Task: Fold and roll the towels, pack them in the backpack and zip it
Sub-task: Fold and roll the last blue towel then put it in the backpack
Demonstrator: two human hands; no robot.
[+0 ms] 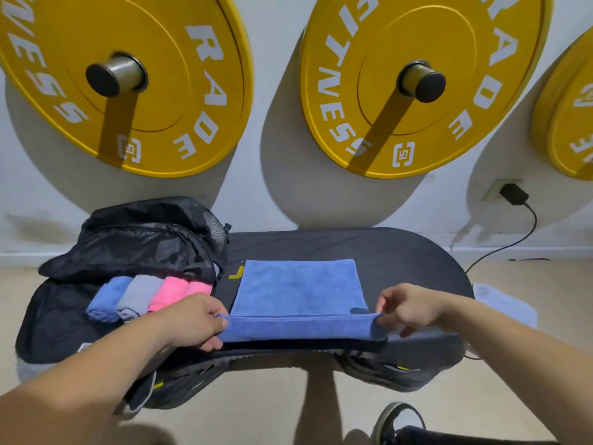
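Head camera looks steeply down, close over the bench [353, 245], facing the wall [276, 91].

Four rolled towels [150, 295] lie in one backpack [128, 245]; one flat blue towel [298, 287]; three yellow weight plates [417, 85]; two hands [192, 319].

A blue towel [298, 287] lies flat on the dark padded worktop [401, 252], its near edge lifted and turned up into a fold. The left hand [195, 319] pinches the fold's left end and the right hand [407, 306] pinches its right end, each grip closed on the cloth. To the left, the black backpack [134, 239] lies open, its flap thrown back toward the wall. Inside it four rolled towels sit side by side: a blue roll [107, 298], a grey roll [136, 295], and two pink rolls [179, 292]. Yellow weight plates [417, 81] hang on the far wall.
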